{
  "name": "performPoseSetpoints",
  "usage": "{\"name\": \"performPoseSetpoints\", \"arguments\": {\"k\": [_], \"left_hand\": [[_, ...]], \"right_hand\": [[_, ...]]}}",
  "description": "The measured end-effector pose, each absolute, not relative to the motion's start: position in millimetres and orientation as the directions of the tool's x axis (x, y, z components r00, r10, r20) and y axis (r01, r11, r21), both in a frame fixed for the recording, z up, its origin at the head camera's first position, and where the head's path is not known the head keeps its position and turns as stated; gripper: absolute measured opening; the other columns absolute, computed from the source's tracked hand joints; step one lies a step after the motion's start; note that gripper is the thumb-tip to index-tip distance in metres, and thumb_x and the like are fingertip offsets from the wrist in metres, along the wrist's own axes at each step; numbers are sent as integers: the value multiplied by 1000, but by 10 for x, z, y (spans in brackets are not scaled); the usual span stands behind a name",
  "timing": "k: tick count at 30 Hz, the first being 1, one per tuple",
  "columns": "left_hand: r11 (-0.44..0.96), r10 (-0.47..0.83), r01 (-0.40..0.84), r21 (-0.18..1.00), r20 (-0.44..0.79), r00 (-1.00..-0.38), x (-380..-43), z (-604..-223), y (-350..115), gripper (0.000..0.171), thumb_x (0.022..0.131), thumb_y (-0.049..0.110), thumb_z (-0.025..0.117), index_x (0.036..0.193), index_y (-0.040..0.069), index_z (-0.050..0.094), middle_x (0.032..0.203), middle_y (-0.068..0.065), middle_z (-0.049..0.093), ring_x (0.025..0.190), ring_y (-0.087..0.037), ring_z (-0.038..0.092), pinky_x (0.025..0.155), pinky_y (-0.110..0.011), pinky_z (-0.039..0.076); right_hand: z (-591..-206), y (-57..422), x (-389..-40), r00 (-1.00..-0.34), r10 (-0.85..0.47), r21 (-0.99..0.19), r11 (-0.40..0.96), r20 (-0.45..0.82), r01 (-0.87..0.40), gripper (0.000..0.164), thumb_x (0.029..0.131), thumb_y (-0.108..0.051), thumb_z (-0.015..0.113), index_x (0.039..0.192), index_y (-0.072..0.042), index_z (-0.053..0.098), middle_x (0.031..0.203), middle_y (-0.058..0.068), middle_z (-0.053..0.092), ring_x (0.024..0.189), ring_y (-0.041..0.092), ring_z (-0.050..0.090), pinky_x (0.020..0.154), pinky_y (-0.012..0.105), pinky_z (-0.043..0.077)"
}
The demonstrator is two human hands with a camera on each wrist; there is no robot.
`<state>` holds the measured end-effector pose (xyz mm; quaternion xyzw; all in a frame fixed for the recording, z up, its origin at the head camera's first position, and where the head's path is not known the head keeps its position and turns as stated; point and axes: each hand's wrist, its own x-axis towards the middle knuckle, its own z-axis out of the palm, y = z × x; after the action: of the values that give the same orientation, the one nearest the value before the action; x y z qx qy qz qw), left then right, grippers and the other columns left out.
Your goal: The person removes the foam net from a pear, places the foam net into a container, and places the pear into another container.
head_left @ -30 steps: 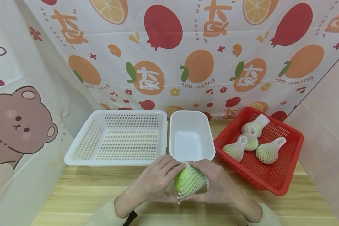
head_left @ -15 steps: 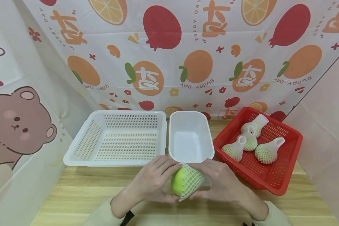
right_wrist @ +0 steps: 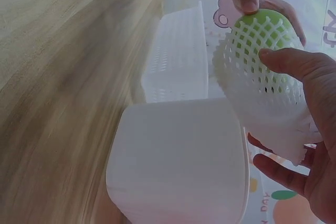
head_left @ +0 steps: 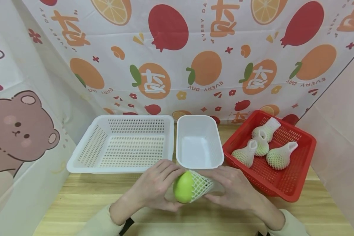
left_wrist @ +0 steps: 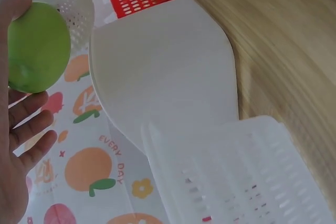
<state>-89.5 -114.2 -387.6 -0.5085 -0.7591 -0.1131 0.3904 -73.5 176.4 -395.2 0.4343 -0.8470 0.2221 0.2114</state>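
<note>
The left hand (head_left: 156, 185) grips the bare end of the green fruit (head_left: 182, 187) and the right hand (head_left: 233, 186) holds its foam net (head_left: 200, 186), the fruit between them, so I'd say unwrapping is half done and next likely wants the net drawn off rightward

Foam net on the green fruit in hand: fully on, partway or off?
Partway. The green fruit is bare toward the left hand; the foam net covers its other end.
</note>
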Motion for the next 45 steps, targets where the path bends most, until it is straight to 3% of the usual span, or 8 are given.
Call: {"name": "performPoseSetpoints", "arguments": {"k": [6,11,18,25,36,45], "left_hand": [[461,689,855,-239,703,-175,-901,-3823,-1236,87,57,70,81,114,5,69,102,-3,72,91,-19,66,85,-32,61],[477,703,847,-233,680,-209,-900,-3767,-1350,89,52,68,83,114,4,69,100,-2,71,91,-18,65,84,-32,61],[501,718,831,-241,652,-243,-909,-3717,-1529,91,49,66,84,113,4,68,99,-2,71,91,-20,66,82,-34,62],[515,738,816,-261,620,-268,-902,-3708,-1707,94,46,67,85,113,4,68,101,-3,71,92,-20,66,83,-35,61],[545,747,781,-303,599,-289,-1091,-3644,-2095,91,46,62,83,112,1,68,99,-6,72,89,-23,67,79,-38,61],[591,744,751,-296,560,-365,-1250,-3611,-2366,92,45,59,85,113,-1,67,99,-8,71,89,-26,66,77,-42,60]], "right_hand": [[-3942,1812,-722,-539,-637,-165,550,551,-819,80,68,-39,98,141,-29,66,124,-8,78,106,9,76,81,30,63],[-3928,1868,-716,-542,-630,-147,568,556,-810,76,68,-39,97,137,-29,68,117,-9,79,100,7,75,79,29,63],[-3909,1940,-694,-560,-611,-133,600,560,-789,67,70,-42,95,132,-27,72,101,-12,78,83,0,67,68,20,55],[-3917,2019,-659,-554,-598,-117,611,579,-783,61,73,-44,93,128,-27,75,92,-14,75,77,-2,60,66,18,50],[-3914,2095,-618,-570,-584,-140,617,578,-774,59,72,-43,95,125,-28,75,104,-12,79,86,0,69,71,22,56],[-3914,2108,-605,-563,-582,-132,617,587,-776,57,72,-44,95,122,-25,76,104,-12,79,86,1,70,73,24,58]]}}
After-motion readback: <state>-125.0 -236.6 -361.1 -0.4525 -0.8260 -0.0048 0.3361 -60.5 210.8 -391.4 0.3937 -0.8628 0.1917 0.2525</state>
